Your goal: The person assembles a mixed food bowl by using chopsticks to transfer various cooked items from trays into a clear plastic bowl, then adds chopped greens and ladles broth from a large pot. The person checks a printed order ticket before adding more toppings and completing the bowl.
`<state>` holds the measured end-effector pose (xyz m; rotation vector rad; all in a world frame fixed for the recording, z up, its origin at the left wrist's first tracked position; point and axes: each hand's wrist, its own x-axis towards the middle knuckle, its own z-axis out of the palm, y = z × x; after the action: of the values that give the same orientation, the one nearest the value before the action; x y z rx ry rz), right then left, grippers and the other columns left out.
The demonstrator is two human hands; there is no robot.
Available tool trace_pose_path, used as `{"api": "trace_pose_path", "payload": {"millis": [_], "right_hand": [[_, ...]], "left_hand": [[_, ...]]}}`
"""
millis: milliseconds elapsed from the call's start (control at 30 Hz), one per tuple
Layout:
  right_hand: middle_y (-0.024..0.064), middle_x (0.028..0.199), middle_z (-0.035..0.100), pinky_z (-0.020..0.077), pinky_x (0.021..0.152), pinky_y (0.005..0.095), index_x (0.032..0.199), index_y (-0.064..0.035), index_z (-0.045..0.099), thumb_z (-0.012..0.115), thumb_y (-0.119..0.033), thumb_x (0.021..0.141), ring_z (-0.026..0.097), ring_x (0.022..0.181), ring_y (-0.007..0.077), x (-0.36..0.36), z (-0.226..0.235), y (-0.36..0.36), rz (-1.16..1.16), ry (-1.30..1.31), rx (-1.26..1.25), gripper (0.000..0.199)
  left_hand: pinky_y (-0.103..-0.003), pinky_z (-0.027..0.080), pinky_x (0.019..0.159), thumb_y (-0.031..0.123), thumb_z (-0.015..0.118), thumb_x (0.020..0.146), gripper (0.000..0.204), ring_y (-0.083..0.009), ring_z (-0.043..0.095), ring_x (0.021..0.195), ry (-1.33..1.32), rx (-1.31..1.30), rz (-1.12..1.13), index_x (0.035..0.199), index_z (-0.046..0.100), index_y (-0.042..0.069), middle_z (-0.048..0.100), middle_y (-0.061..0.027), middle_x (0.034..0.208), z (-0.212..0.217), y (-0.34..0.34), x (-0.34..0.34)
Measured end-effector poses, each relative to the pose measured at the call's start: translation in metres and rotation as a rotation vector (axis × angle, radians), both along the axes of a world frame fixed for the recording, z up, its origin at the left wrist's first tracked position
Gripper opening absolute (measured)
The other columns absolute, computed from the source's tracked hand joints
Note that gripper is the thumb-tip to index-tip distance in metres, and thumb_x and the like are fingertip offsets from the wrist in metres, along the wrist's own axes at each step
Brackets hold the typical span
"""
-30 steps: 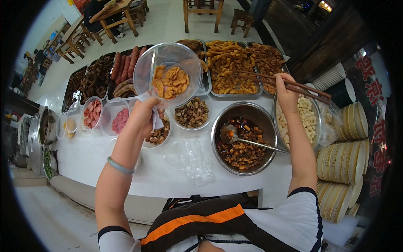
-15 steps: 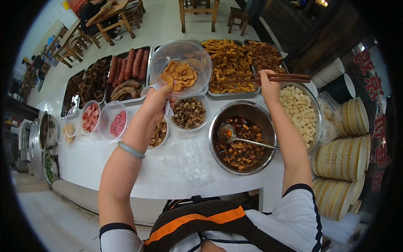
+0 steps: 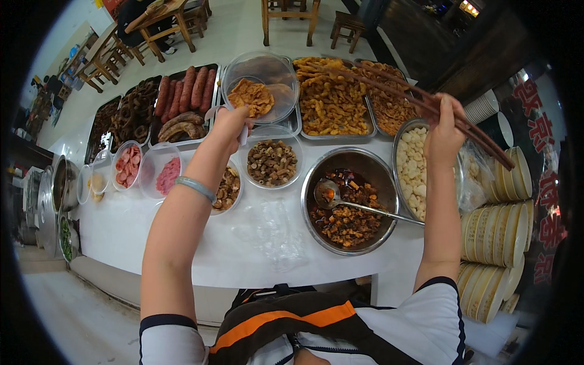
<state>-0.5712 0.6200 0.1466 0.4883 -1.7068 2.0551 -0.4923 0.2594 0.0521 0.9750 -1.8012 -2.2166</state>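
My left hand [image 3: 231, 125], a bangle on its wrist, grips the near rim of a clear plastic bowl [image 3: 285, 72]. Flat orange-brown fried pieces [image 3: 251, 97] lie in that bowl. In my right hand [image 3: 443, 131] are long brown chopsticks [image 3: 409, 91], held above a steel tray of golden fried strips [image 3: 325, 100]. The chopsticks' far ends are blurred, so I cannot tell whether they touch or hold a strip. Under my right forearm stands a steel basin of pale chunks [image 3: 413, 164]. Another tray of darker fried pieces [image 3: 392, 106] lies beyond it.
A steel bowl of dark sauce [image 3: 350, 228] holds a ladle [image 3: 328, 193]. Tubs of chopped brown pieces [image 3: 272, 162] and pink meat [image 3: 168, 177] stand leftward. Behind are sausages [image 3: 188, 94]. Stacked bowls [image 3: 496, 234] stand right. A person [image 3: 139, 23] sits at a far table.
My right hand has moved right and toward the far side, lifting the chopsticks into a steeper slant. The clear bowl in my left hand has tilted and shifted slightly away.
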Motion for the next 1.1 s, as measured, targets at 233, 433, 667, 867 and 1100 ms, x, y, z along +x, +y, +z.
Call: {"api": "trace_pose_path", "payload": {"millis": [233,433,667,867,1100], "right_hand": [[0.0127,0.093,0.065,0.0560,0.067,0.0312,0.101,-0.0008,0.060,0.051,-0.019,0.095,0.066,0.075,0.0201,-0.015,0.033,-0.006,0.224,-0.112,-0.023,0.021],[0.0109,0.083,0.064,0.0533,0.059,0.0290,0.097,-0.0011,0.059,0.054,-0.020,0.093,0.065,0.067,0.0189,-0.044,-0.050,0.012,-0.031,-0.432,0.058,0.020],[0.0072,0.075,0.063,0.0525,0.058,0.0279,0.093,0.0006,0.062,0.057,-0.018,0.091,0.063,0.064,0.0147,-0.047,-0.139,-0.034,-0.023,-0.351,0.326,0.020],[0.0071,0.074,0.064,0.0520,0.059,0.0293,0.092,0.0009,0.064,0.058,-0.019,0.090,0.063,0.064,0.0153,-0.045,-0.142,-0.010,-0.120,-0.317,0.239,0.021],[0.0107,0.086,0.066,0.0536,0.065,0.0282,0.098,0.0013,0.060,0.054,-0.017,0.094,0.064,0.073,0.0162,-0.029,-0.107,0.028,-0.223,-0.228,0.271,0.020]], "left_hand": [[-0.029,0.041,0.043,0.014,0.056,0.086,0.019,-0.0169,0.049,0.048,-0.023,0.187,-0.044,0.094,0.049,-0.002,0.057,-0.0113,0.066,-0.015,0.022,-0.022],[-0.029,0.040,0.043,0.016,0.056,0.089,0.017,-0.0160,0.048,0.049,-0.051,0.083,-0.005,0.092,0.051,0.001,0.055,-0.0090,0.065,-0.019,0.017,-0.017],[-0.029,0.040,0.045,0.015,0.058,0.088,0.016,-0.0155,0.049,0.052,-0.045,0.091,-0.027,0.090,0.049,0.002,0.055,-0.0084,0.067,-0.017,0.021,-0.010],[-0.030,0.040,0.045,0.014,0.058,0.088,0.014,-0.0152,0.049,0.052,-0.028,0.094,-0.026,0.089,0.048,0.004,0.053,-0.0075,0.066,-0.018,0.016,-0.002],[-0.030,0.041,0.046,0.013,0.057,0.087,0.015,-0.0155,0.051,0.053,-0.043,0.024,0.000,0.092,0.050,0.002,0.055,-0.0081,0.067,-0.023,0.009,-0.005]]}}
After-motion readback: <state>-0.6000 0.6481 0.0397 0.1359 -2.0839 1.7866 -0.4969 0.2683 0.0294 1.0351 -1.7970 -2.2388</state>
